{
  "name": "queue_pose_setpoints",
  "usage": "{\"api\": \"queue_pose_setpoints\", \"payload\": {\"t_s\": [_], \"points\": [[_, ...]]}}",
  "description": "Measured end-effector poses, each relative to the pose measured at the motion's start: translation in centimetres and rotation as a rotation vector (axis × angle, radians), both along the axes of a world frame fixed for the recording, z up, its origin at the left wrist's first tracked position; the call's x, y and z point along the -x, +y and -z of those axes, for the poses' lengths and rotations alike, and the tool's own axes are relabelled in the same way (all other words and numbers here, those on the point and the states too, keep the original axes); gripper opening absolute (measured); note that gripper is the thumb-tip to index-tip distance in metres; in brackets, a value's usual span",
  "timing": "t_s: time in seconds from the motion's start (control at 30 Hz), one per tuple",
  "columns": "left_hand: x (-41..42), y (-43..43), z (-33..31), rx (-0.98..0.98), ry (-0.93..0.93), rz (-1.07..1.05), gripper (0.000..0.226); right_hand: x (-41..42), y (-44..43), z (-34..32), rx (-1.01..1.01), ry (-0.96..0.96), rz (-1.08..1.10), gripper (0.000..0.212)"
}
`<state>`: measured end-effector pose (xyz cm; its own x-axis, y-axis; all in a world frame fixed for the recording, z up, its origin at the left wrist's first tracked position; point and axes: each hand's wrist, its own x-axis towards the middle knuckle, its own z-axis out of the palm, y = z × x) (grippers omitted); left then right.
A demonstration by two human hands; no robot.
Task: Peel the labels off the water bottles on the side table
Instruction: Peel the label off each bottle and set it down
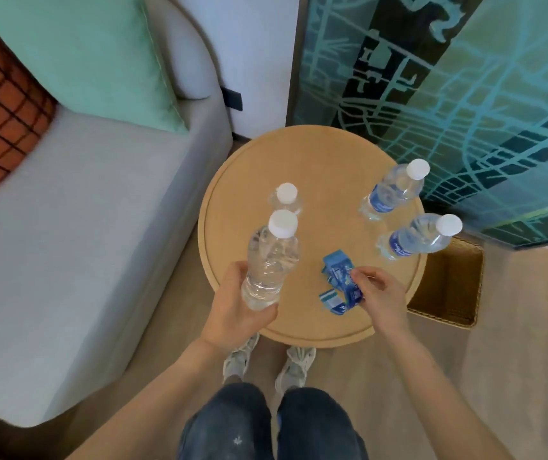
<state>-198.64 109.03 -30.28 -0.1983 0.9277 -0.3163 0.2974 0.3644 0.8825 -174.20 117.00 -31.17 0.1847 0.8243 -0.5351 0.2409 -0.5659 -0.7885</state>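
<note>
1. The left hand curls its fingers round the lower body of a clear plastic water bottle with a white cap. The bottle is bare of any label, full of clear water, and held tilted over the 8 o'clock edge of the round light-wood side table.
2. A second bare, capped bottle of water stands on the table at 10 o'clock, just behind the held one.
3. A crumpled blue paper label sits at 5 o'clock. A blue-and-white label strip lies on the tabletop just beside it.
4. The right hand pinches the crumpled label between thumb and fingertips, the other fingers loosely bent.
5. Two capped bottles of water with blue labels on them stand at 2 o'clock and 3 o'clock.
6. A brown woven basket stands on the floor off the 4 o'clock edge.
</note>
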Motion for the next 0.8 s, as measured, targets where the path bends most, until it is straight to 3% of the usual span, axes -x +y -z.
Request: {"api": "queue_pose_setpoints", "payload": {"t_s": [0.17, 0.3, 0.4, 0.8], "points": [[0.2, 0.9, 5.3, -0.025, 0.029, -0.046, 0.060, 0.0, 0.3, 3.3, -0.138, -0.100, 0.016, 0.018], [0.1, 1.8, 8.0, -0.053, 0.040, -0.061, 0.062, 0.2, 0.7, 5.0, -0.199, -0.163, 0.034, 0.005], [0.2, 2.6, 9.3, -0.069, 0.065, -0.058, 0.062, 0.3, 0.8, 6.1, -0.231, -0.236, 0.042, 0.009], [0.1, 4.6, 12.5, -0.128, 0.106, -0.080, 0.075, 0.5, 0.7, 9.3, -0.335, -0.493, -0.198, 0.019]]}}
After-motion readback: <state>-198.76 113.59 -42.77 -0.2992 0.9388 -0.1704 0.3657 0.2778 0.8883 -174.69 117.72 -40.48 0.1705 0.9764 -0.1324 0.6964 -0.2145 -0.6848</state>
